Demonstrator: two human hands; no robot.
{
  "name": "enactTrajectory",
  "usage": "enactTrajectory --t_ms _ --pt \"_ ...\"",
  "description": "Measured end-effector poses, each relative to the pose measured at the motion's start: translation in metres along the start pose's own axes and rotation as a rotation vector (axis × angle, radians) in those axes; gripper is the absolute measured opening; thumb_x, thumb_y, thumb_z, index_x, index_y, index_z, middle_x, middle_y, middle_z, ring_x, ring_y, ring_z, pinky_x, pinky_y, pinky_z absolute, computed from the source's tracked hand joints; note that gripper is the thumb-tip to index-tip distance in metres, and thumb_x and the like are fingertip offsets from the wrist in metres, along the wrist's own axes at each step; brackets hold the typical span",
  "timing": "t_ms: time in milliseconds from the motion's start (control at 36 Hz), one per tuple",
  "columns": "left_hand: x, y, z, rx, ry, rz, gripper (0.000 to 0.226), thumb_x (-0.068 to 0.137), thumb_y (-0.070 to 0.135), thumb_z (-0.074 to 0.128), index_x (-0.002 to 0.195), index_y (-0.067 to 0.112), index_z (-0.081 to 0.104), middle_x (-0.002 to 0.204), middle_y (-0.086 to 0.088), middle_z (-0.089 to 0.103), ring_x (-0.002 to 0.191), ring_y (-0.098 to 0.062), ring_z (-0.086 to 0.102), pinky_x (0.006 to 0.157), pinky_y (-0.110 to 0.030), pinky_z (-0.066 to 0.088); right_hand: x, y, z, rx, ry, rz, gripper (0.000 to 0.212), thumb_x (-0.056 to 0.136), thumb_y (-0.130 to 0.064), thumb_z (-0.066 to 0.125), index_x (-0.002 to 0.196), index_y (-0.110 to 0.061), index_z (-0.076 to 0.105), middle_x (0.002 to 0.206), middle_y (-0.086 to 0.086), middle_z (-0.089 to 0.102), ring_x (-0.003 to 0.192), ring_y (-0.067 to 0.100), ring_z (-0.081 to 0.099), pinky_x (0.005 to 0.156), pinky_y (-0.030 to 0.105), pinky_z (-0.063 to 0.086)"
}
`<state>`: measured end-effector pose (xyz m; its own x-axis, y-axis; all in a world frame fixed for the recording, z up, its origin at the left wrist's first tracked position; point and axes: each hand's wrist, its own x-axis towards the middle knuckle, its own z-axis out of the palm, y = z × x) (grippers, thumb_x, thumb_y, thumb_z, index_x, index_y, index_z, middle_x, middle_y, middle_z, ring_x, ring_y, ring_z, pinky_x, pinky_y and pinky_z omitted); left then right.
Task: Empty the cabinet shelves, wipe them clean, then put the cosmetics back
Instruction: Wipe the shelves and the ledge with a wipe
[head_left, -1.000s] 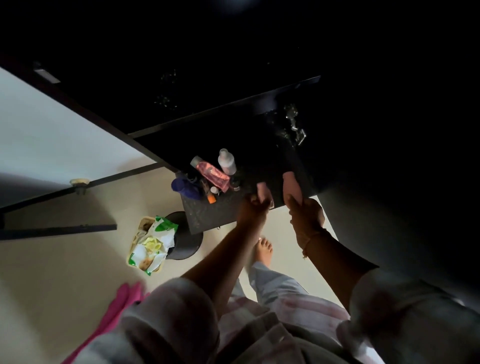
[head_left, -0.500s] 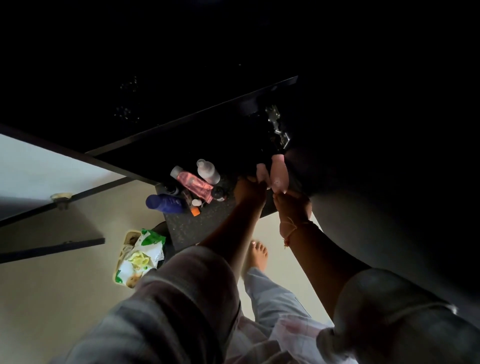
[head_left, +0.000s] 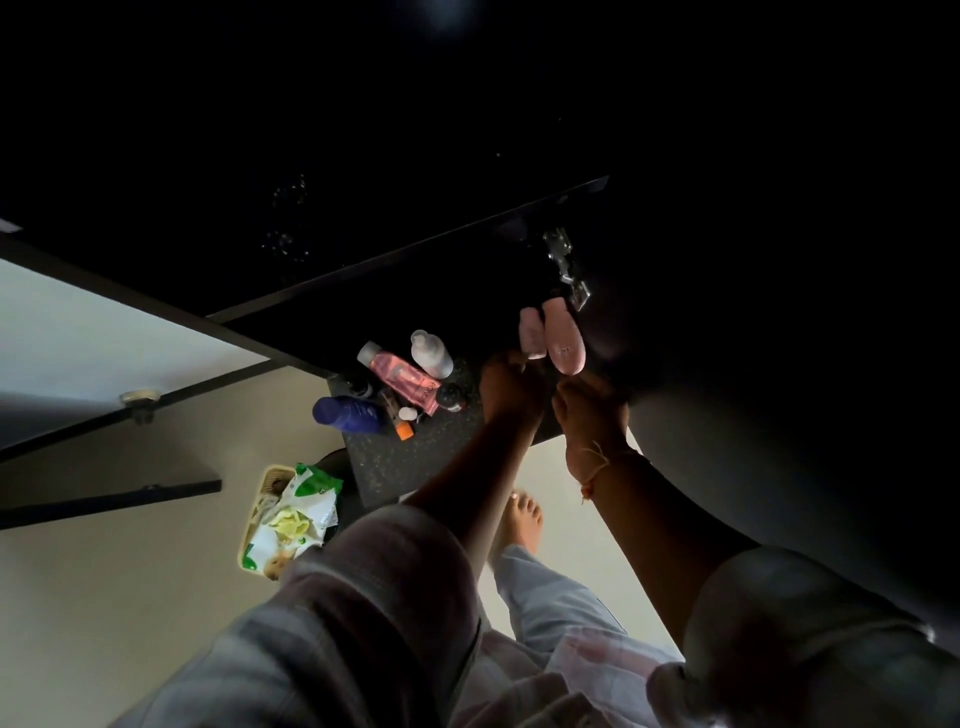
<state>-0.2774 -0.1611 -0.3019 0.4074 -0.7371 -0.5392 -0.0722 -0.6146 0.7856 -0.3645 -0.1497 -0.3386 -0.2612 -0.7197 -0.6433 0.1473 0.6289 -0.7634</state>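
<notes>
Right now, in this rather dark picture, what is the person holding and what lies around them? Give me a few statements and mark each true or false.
1. Each hand holds a pink bottle: the left hand has the smaller pink bottle and the right hand has the larger pink bottle. True.
2. The dark speckled surface is bare. False: a blue bottle, a pink tube and a white bottle are on it.
3. The basket on the floor holds green and white packets. True.
4. The person wears shoes. False: a bare foot shows.
</notes>
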Motion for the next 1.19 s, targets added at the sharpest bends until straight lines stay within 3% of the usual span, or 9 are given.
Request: enactTrajectory --t_ms 139,194,278,361,444,611,806,1083,1194 --pt "-0.022 -0.009 -0.016 0.094 -0.045 0.033 0.021 0.083 0.013 0.068 0.072 0.023 0.053 0.072 0.010 0.059 0.072 -0.006 0.057 0.064 -0.022 0.042 -0.024 -0.010 0.006 -0.216 -0.019 -0.144 0.017 0.072 -0.005 0.052 0.059 -0.014 0.044 0.053 -0.004 0.039 0.058 0.017 0.039 0.058 0.033 0.034" --pt "-0.033 -0.017 -0.026 0.103 -0.042 0.015 0.019 0.083 0.014 0.067 0.071 0.023 0.056 0.077 0.007 0.064 0.078 -0.010 0.063 0.067 -0.022 0.046 -0.030 -0.009 0.009 -0.381 -0.072 -0.233 0.013 0.073 -0.016 0.055 0.062 -0.015 0.048 0.053 -0.003 0.045 0.056 0.016 0.044 0.053 0.035 0.040" --pt "-0.048 -0.035 -0.051 0.145 -0.015 0.066 0.016 0.084 0.015 0.066 0.073 0.024 0.060 0.078 0.008 0.066 0.079 -0.009 0.066 0.070 -0.024 0.053 -0.044 -0.011 0.017 -0.584 -0.189 -0.349 0.004 0.082 -0.027 0.062 0.086 -0.025 0.064 0.075 -0.008 0.066 0.075 0.018 0.066 0.068 0.042 0.057" --pt "-0.053 -0.054 -0.081 0.324 0.140 0.194 0.007 0.083 0.013 0.065 0.087 0.018 0.063 0.089 0.003 0.060 0.084 -0.016 0.061 0.077 -0.033 0.052 -0.059 -0.013 0.030 -0.619 -0.308 -0.468 0.027 0.086 -0.017 0.069 0.112 -0.016 0.066 0.101 0.001 0.071 0.092 0.015 0.067 0.083 0.036 0.055" --pt "-0.056 -0.059 -0.104 0.397 0.271 0.227 0.016 0.086 0.009 0.062 0.102 0.010 0.061 0.106 -0.007 0.056 0.092 -0.019 0.056 0.083 -0.029 0.047 -0.067 -0.016 0.045 -0.726 -0.382 -0.600 0.032 0.083 -0.022 0.071 0.114 -0.019 0.064 0.105 0.005 0.069 0.094 0.019 0.066 0.080 0.037 0.055" --pt "-0.055 -0.056 -0.115 0.399 0.289 0.160 0.030 0.087 0.006 0.060 0.117 0.009 0.057 0.123 -0.013 0.047 0.106 -0.028 0.055 0.087 -0.027 0.042 -0.067 -0.010 0.064 -0.958 -0.409 -0.757 0.040 0.080 -0.033 0.069 0.118 -0.026 0.060 0.113 0.005 0.057 0.099 0.028 0.062 0.079 0.037 0.054" --pt "-0.042 -0.052 -0.113 0.370 0.323 0.127 0.055 0.092 0.012 0.058 0.144 0.008 0.038 0.135 -0.018 0.045 0.124 -0.030 0.046 0.098 -0.029 0.037 -0.057 -0.011 0.069 -1.035 -0.444 -0.765 0.039 0.082 -0.028 0.070 0.120 -0.023 0.062 0.116 0.006 0.055 0.101 0.029 0.062 0.083 0.036 0.053" --pt "-0.015 -0.055 -0.116 0.397 0.310 0.119 0.038 0.092 0.011 0.057 0.130 0.008 0.055 0.126 -0.015 0.057 0.117 -0.028 0.054 0.101 -0.032 0.042 -0.055 -0.011 0.068 -1.060 -0.428 -0.791 0.030 0.085 -0.029 0.065 0.114 -0.024 0.057 0.110 0.003 0.068 0.098 0.028 0.066 0.076 0.036 0.055" --pt "-0.015 -0.052 -0.119 0.406 0.297 0.089 0.022 0.093 0.008 0.054 0.114 0.009 0.063 0.112 -0.013 0.066 0.105 -0.026 0.061 0.087 -0.028 0.045 -0.054 -0.011 0.066 -1.055 -0.423 -0.771 0.024 0.084 -0.027 0.065 0.107 -0.024 0.057 0.104 0.005 0.068 0.092 0.030 0.066 0.071 0.036 0.055"
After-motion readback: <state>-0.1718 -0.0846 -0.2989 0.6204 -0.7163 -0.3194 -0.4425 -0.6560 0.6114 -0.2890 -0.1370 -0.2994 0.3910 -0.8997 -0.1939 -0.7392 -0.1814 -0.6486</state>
